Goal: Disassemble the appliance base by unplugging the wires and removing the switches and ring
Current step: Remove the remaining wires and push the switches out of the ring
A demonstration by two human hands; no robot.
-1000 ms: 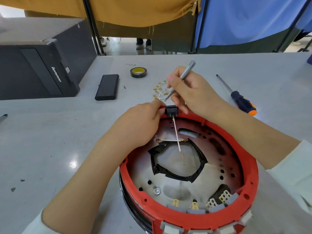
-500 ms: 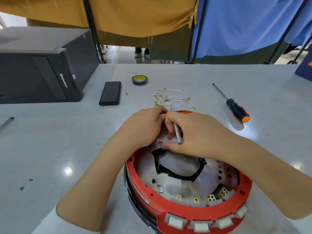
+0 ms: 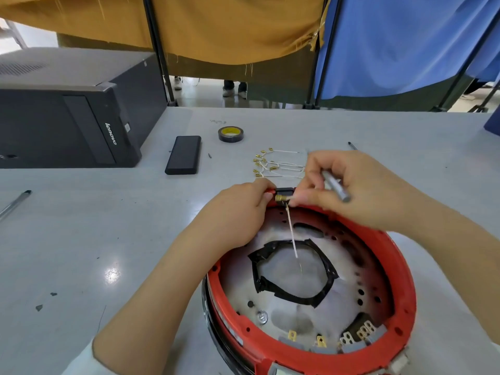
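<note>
Left hand [image 3: 232,212] grips black rocker switch [image 3: 284,191] on round red appliance base [image 3: 400,301]; right hand [image 3: 349,190] pinches brass wire terminal [image 3: 282,198], silver tool [image 3: 335,189] tucked in fingers

A single head-worn wide-angle view looks forward and steeply down, close over the round red plastic appliance base [image 3: 311,280] on the pale grey table [image 3: 108,226], hanging curtains beyond.
</note>
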